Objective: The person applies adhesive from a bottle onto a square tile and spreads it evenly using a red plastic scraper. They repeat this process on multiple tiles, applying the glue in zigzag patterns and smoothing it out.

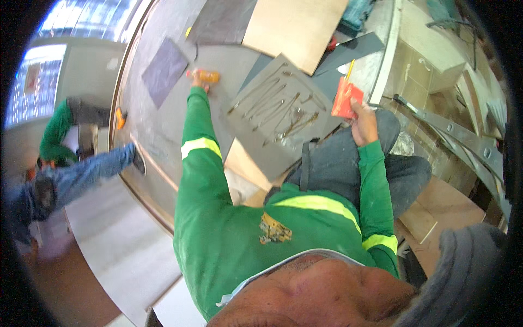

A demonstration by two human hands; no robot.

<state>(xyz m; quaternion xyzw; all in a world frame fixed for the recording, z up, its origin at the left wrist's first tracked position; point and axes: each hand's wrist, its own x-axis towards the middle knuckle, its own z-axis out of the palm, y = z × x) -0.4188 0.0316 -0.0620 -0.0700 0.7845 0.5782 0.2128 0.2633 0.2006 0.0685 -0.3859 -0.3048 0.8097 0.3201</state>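
Left hand (200,83), closure unclear, if loose may drop orange item (210,76) left of board (268,159); right hand (363,121) pinches red pad (345,100).

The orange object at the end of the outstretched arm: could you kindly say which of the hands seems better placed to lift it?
Probably the left hand: it is right at the orange object, whereas the right hand is well away from it and occupied, holding a red object.

Left hand (200,83) at orange object (209,76), right hand (364,124) with red piece (346,100) (squarish)
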